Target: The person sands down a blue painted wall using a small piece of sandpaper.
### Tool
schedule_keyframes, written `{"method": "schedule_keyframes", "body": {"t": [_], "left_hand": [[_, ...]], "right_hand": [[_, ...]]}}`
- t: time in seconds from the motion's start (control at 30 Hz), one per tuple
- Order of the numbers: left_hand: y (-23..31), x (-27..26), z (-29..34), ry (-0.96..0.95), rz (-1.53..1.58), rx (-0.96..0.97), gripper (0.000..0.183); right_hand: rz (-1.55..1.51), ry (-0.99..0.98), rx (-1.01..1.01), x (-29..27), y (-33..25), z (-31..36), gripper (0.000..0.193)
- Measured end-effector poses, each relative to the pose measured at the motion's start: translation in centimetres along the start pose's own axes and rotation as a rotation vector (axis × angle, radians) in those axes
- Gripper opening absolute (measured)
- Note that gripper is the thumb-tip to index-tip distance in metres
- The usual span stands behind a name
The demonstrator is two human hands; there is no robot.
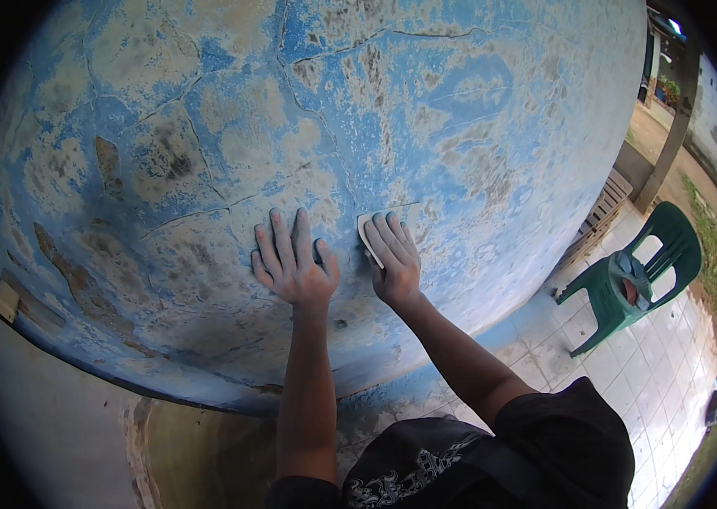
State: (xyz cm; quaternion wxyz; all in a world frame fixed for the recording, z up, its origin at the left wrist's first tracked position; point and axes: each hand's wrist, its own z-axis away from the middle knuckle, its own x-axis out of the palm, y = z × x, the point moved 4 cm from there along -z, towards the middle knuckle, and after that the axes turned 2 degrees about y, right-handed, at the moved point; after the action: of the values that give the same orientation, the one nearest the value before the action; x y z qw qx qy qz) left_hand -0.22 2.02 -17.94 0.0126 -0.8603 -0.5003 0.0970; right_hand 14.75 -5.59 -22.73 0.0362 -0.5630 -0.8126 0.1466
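1 big wall (460, 110), worn blue paint w/ bare grey-white patches, cracks & dark stains, fills most of the view. Tiled floor (549, 356), pale, runs along its R foot; grass strip (706, 212) beyond. 1 green plastic chair (603, 297) stands on the tiles at far R, well apart from both hands, w/ bluish-grey & reddish stuff on its seat. 1 slatted wooden piece (604, 208) btwn chair & wall, near the post (672, 127). 2 hands, both dusty, up against the wall: L hand (295, 267) lies flat, fingers spread, holding 0 items; R hand (395, 259) just beside it, fingers pressed together over 1 pale pad (365, 227), keeping it to the wall. Pad's pos.: under R fingers; visible L edge runs approx. along them, top leaning L. Fingers cover most of it, so can't tell long axis, nor if thumb pinches. 1 small tan block (7, 301) at wall's lower L edge.
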Motion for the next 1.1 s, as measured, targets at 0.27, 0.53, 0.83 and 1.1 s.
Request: {"method": "schedule_keyframes", "body": {"t": [0.27, 0.53, 0.83, 1.1], "left_hand": [[-0.2, 0.1, -0.1, 0.002, -0.001, -0.005, 0.051], [0.8, 0.0, 1.1, -0.066, 0.026, -0.084, 0.054], [1.1, -1.4, 0.3, -0.533, 0.148, -0.16, 0.085], [2.1, -2.8, -1.1, -0.76, 0.27, -0.244, 0.119]], "right_hand": [[-0.093, -0.013, 0.112, 0.0, -3.5, -6.9, 0.046], [-0.088, -0.103, 0.028, -1.5, -0.9, -4.5, 0.047], [-0.155, -0.016, 0.085, -0.9, -3.1, -8.0, 0.048], [-0.113, -0.095, 0.097, -0.8, -1.5, -1.9, 0.048]]}}
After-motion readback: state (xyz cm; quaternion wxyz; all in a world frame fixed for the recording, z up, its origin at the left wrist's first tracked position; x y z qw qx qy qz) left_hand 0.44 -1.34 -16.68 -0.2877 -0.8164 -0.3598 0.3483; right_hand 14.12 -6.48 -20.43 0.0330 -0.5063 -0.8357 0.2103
